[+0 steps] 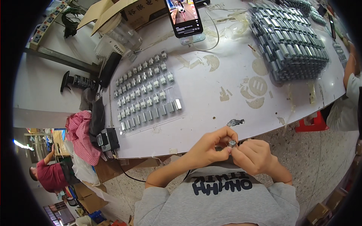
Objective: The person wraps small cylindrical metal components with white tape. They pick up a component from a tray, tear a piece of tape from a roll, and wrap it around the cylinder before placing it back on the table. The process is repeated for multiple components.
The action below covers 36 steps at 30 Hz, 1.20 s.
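Close to the front table edge, my hands meet around a small silver metal part (232, 143). My left hand (212, 147) pinches it between thumb and fingertips. My right hand (253, 155) is closed, its curled fingers pressed to the part's other side and covering some of it. A clear plastic tray (151, 126) lies beyond them to the left, holding rows of small silver metal cylinders (149, 87). Many of these carry a pale band; the front row looks plain. A dark grey scrap or smear (236, 122) is on the table just past my hands.
Stacked trays of silver parts (286, 45) rise at the far right. A phone (183, 17) stands at the back beside a clear jar (122, 32) and a cardboard box (130, 13). A black device (108, 139) sits at the left edge. Another person's arm (352, 62) shows at right.
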Tool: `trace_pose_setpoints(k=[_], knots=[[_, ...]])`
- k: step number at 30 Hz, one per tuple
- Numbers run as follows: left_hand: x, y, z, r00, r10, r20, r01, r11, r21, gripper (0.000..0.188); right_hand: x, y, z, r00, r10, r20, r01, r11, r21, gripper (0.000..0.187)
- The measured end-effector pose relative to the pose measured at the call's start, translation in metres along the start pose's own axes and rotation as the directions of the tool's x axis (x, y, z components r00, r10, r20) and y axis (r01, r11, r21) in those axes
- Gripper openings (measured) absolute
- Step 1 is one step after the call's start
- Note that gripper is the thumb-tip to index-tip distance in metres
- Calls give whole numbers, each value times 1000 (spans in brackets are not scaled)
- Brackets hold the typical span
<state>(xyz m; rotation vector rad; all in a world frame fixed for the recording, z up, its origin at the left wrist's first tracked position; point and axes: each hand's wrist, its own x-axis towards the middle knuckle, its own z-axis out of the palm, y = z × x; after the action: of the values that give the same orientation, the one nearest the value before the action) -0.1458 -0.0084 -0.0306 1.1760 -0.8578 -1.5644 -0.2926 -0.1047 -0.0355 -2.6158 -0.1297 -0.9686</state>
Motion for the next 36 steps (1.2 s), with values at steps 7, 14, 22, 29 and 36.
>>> trace_pose_setpoints(k=[7,14,22,29,36], knots=[[5,-15,5,1000,-3,-18,-1,975,-223,20,-19,-7,-2,984,92,151,-140,924,355,14],[43,61,-59,806,505,-309,-214,736,642,28,-55,-8,-34,696,703,-148,169,40,985,16],[89,95,-136,621,728,-289,57,326,944,21,-55,-8,-88,659,591,-465,654,-146,742,16],[126,100,-154,513,857,52,135,-141,981,21,5,4,-124,820,341,-459,524,-127,842,14],[141,96,-166,593,789,160,-67,-150,986,24,81,25,-115,847,221,-484,522,-176,834,7]])
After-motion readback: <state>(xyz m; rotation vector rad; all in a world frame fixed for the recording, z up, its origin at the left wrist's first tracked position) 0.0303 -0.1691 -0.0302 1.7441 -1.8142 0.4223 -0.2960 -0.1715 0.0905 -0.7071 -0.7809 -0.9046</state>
